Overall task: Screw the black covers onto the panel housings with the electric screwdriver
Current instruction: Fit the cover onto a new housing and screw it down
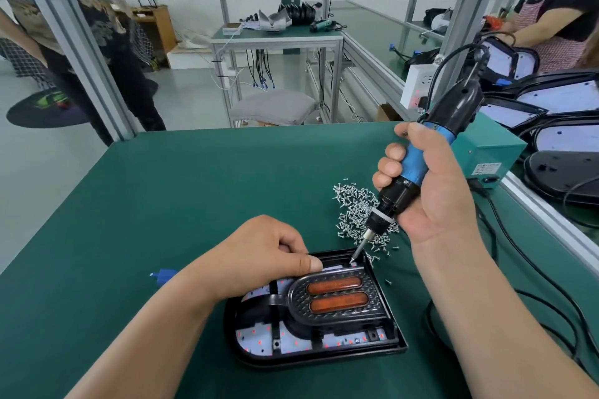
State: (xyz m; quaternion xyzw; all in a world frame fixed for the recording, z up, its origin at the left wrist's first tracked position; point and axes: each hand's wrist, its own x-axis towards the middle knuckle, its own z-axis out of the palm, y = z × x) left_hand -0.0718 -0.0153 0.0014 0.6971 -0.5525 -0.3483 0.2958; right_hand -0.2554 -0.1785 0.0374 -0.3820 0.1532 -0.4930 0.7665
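Note:
A black panel housing (397, 345) lies on the green mat near the front, with a white board of small red dots inside. On it sits a black cover (337, 311) with two orange oblong lenses. My right hand (431, 191) grips the blue and black electric screwdriver (418, 162), tilted, its bit tip touching the housing's far right corner by the cover's edge. My left hand (259, 256) rests on the housing's far edge, fingers curled, thumb pressing down by the cover. Whether it pinches anything is hidden.
A pile of small silver screws (356, 207) lies just beyond the housing. A teal power box (486, 152) stands at the right, its black cables trailing down the mat. Stacked housings (557, 139) fill the right bench. A blue connector (162, 275) lies left. People stand behind.

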